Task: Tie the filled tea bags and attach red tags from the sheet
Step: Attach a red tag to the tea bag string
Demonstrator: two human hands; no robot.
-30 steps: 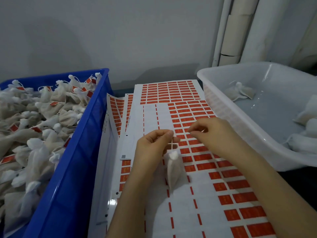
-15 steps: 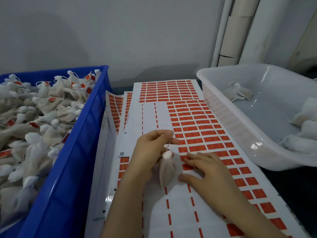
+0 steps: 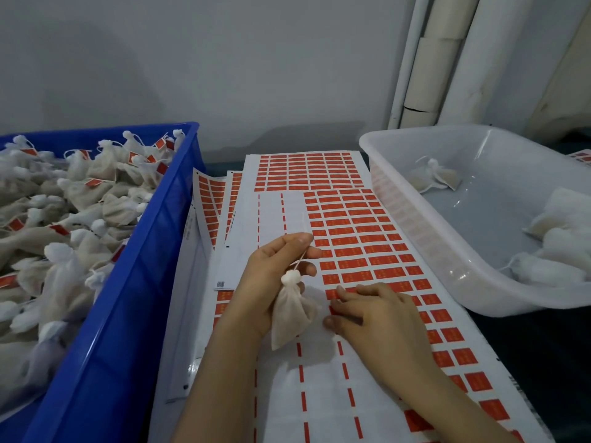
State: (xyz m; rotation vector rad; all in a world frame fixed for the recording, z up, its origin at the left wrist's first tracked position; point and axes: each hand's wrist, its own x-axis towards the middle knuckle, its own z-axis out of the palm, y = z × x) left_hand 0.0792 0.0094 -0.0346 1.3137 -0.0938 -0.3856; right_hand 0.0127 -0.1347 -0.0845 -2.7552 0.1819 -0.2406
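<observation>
Spread over the tabletop, the sheet (image 3: pixel 367 238) has its next red tag (image 3: pixel 334 294) touching the right hand (image 3: pixel 377 318)'s pressed fingertips, just beside the tea bag (image 3: pixel 292 311) whose string the left hand (image 3: pixel 271 276) pinches.

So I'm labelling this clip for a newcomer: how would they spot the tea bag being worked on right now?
Find the sheet of red tags between the blue crate and the white tub. Above it the left hand pinches a string, from which one tea bag dangles. It alone is outside both bins and has no tag.
</observation>
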